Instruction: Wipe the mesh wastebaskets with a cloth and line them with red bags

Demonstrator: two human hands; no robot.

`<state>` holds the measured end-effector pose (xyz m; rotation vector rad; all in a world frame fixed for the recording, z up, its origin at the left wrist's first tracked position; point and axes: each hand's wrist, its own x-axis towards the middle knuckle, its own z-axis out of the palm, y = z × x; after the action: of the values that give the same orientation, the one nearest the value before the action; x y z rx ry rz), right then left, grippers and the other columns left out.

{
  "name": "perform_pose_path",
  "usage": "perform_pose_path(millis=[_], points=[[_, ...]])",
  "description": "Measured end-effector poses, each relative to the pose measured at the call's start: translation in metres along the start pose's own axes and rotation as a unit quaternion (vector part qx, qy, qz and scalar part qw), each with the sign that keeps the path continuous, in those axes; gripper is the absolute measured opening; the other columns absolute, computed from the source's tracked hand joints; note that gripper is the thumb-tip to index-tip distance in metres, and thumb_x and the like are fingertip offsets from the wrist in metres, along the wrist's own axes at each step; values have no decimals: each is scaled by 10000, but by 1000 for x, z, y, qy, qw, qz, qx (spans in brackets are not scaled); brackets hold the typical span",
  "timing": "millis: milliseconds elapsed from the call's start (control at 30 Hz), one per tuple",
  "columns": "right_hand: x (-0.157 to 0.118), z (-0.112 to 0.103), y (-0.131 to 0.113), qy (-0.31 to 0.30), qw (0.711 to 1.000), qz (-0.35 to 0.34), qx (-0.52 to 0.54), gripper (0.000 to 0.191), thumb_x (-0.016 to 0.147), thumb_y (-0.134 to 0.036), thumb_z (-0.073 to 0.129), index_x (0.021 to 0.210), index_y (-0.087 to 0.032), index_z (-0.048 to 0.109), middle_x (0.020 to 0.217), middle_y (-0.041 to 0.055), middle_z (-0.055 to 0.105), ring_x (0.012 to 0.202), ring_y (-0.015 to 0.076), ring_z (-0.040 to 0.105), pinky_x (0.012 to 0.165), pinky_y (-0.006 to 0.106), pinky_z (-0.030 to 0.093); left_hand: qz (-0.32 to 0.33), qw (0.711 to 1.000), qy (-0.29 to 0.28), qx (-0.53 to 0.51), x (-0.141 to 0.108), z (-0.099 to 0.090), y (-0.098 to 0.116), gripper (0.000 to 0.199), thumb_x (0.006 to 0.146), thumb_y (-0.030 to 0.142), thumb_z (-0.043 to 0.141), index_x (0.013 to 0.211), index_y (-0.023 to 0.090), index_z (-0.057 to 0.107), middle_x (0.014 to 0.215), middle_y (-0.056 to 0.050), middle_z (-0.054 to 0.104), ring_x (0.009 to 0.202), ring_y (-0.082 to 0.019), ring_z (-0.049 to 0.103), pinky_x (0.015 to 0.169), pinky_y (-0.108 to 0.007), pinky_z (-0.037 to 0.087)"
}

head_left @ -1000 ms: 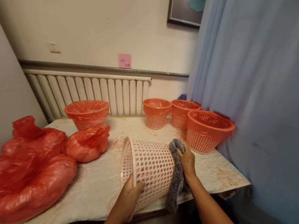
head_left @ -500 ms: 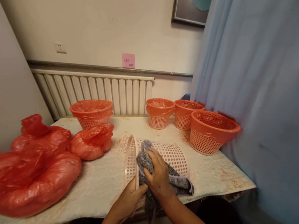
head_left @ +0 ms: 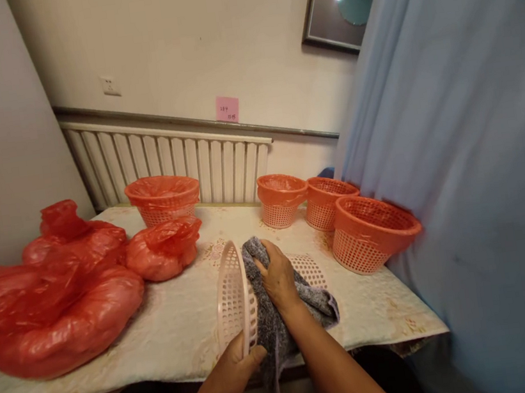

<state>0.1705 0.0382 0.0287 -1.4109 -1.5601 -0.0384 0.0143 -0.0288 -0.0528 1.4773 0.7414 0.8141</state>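
A pale pink perforated plastic basket [head_left: 231,297] lies on its side on the table, its mouth facing left. My left hand [head_left: 239,364] grips its rim at the near side, thumb outside. In my right hand [head_left: 279,278] is a grey cloth [head_left: 272,324] with a lilac edge, bunched and pressed against the basket's outer wall just behind the rim. The cloth drapes over the side and hangs past the table's front edge, hiding much of the basket's wall.
Several full red plastic bags [head_left: 66,319] fill the table's left side. A basket lined with a red bag [head_left: 163,200] stands at the back left. Three more lined baskets [head_left: 368,240] stand at the right, by a blue curtain [head_left: 471,162]. A radiator [head_left: 164,151] runs behind.
My right hand and the cloth have moved along the basket's wall, slightly up and right. The basket has tilted a little, its rim now nearer me, still held by my left hand.
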Motion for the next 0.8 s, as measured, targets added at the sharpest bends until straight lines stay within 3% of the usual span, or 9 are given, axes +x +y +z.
perform_pose_path(millis=[67, 200, 300, 467, 633, 700, 800], points=[[-8, -2, -1, 5, 1000, -10, 2, 455, 824, -165, 573, 1276, -124, 543, 1216, 144, 628, 1141, 258, 582, 997, 399, 456, 4, 1000, 13, -20, 3, 4, 7, 523, 806, 442, 646, 1261, 187, 607, 1314, -110, 621, 1276, -327, 500, 1107, -481, 341], [-19, -8, -3, 9, 1000, -25, -2, 469, 810, -144, 561, 1279, -130, 545, 1213, 142, 625, 1132, 258, 580, 992, 403, 460, 33, 994, 92, -49, 15, 13, 31, 515, 790, 416, 664, 1233, 159, 616, 1332, -105, 610, 1318, -310, 460, 1152, -434, 276], [-22, -13, 5, 8, 1000, -19, -3, 473, 804, -149, 561, 1277, -133, 551, 1203, 142, 629, 1125, 258, 583, 984, 401, 463, 33, 990, 101, -93, 20, 20, 51, 545, 812, 401, 632, 1295, 158, 561, 1362, -100, 586, 1300, -288, 486, 1140, -417, 309], [-24, -29, 57, 45, 998, 33, -2, 432, 804, -198, 552, 1234, -171, 590, 1206, 121, 639, 1120, 249, 589, 992, 419, 445, -26, 985, 83, -147, 16, 26, 62, 613, 794, 406, 629, 1331, 140, 500, 1243, -125, 666, 1121, -308, 628, 1029, -469, 439], [-31, -61, 128, 84, 987, 135, -20, 446, 808, -315, 508, 1218, -158, 589, 1178, 127, 658, 1050, 260, 616, 947, 431, 459, -24, 990, 69, -123, 19, 21, 54, 616, 788, 421, 625, 1318, 136, 498, 1263, -125, 654, 1142, -302, 614, 1022, -444, 447], [-38, -69, 143, 114, 976, 183, -36, 474, 813, -356, 481, 1219, -134, 585, 1164, 153, 661, 1032, 279, 624, 927, 438, 465, -11, 992, 64, -104, 23, 15, 50, 604, 802, 404, 610, 1323, 122, 488, 1288, -129, 637, 1171, -296, 595, 1044, -433, 427], [-52, -68, 146, 164, 965, 199, -56, 497, 833, -389, 457, 1234, -121, 575, 1193, 174, 643, 1084, 296, 607, 945, 442, 455, 2, 996, 51, -79, 30, 4, 43, 587, 807, 382, 611, 1311, 104, 501, 1292, -134, 633, 1186, -302, 580, 1063, -438, 405]])
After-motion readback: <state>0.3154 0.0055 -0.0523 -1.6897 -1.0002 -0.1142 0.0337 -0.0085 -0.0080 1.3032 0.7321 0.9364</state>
